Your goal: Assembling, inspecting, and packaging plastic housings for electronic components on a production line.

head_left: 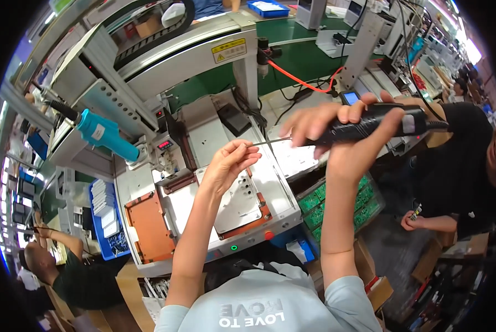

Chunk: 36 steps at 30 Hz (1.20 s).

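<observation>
My right hand (336, 124) is raised over the bench and grips a black electric screwdriver (378, 123) held sideways, its thin bit (270, 141) pointing left. My left hand (231, 160) is up beside it, thumb and fingers pinched around the tip of that bit. Below the hands lies a white plate with small holes, seated in an orange-edged fixture (239, 205) on the machine's white bed (281, 182).
A second orange fixture (148, 227) sits at the left of the bed. A teal tool (107, 135) hangs from the gantry. A blue bin (107, 221) holds white parts; green circuit boards (342, 202) fill a tray at right. Two other people work nearby.
</observation>
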Available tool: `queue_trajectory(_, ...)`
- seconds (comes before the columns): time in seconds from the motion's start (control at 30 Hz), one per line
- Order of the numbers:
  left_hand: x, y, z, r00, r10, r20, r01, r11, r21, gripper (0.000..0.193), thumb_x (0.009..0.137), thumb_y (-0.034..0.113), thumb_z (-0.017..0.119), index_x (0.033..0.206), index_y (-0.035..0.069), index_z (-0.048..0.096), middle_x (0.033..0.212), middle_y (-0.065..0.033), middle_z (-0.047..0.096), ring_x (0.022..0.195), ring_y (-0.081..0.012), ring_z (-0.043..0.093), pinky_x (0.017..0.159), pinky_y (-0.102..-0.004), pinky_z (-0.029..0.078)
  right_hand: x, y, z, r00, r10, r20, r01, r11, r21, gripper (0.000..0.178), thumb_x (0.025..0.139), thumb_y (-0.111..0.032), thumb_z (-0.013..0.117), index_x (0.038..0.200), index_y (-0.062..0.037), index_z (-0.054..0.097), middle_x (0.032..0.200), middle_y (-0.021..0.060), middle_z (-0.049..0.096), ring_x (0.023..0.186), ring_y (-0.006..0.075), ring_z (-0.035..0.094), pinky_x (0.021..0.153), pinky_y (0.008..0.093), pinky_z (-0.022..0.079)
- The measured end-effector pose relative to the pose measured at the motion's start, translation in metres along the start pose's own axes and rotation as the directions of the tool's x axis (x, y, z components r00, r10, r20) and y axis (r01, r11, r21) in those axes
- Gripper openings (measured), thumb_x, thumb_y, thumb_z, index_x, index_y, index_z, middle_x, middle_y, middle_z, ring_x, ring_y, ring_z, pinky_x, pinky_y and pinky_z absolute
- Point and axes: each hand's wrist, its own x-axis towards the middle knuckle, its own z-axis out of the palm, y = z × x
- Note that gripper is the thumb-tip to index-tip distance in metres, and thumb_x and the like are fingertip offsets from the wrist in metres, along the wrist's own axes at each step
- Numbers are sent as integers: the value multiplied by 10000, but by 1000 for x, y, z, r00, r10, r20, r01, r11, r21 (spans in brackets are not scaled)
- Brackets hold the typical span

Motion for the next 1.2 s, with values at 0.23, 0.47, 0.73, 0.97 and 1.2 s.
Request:
queue_trajectory(0.23, -3, 9, 11, 994, 20, 112, -35, 990, 138, 247, 926, 214, 582, 1024, -13, 568, 983, -136, 645, 914, -217, 663, 806, -288, 547, 34, -49, -12, 872, 53, 486, -66, 998, 11, 456, 927, -569, 423, 915, -118, 490, 703, 30, 501, 640, 132, 491, 644, 323, 448)
queue_trajectory(0.47, -16, 19, 21, 994, 52, 101, -78, 957, 280, 201, 927, 175, 575, 1035, 6, 576, 949, -103, 644, 893, -175, 658, 768, -282, 528, 79, -105, -91, 885, -348, 309, 449, 462, -765, 348, 936, -168, 548, 1210, 41, 495, 1153, 120, 575, 1021, 207, 558, 880, 357, 459)
queue_trajectory(0.73, -74, -39, 35, 971, -237, 24, 221, 935, 276, 221, 961, 193, 508, 970, -11, 592, 771, -62, 616, 708, -131, 595, 698, -256, 489, -132, -9, -105, 873, 433, 224, 12, 441, -898, 189, 849, 7, 585, 1032, -5, 631, 994, 80, 628, 888, 154, 589, 796, 263, 466)
queue_trajectory(0.97, -124, -80, 29, 987, -97, -125, 130, 947, 293, 274, 989, 208, 462, 949, -34, 586, 780, -48, 598, 701, -106, 578, 641, -236, 470, -178, -1, -86, 769, 604, 210, -157, 497, -854, 149, 839, -24, 636, 983, -2, 664, 931, 104, 645, 802, 179, 634, 719, 272, 497)
queue_trajectory(1.2, -145, -85, 22, 982, -25, -186, 74, 963, 259, 294, 991, 225, 451, 916, -24, 589, 775, -56, 610, 693, -104, 568, 650, -246, 464, -203, 5, -82, 761, 606, 232, -146, 509, -848, 131, 837, -18, 637, 967, 1, 648, 948, 107, 643, 802, 177, 632, 716, 276, 501)
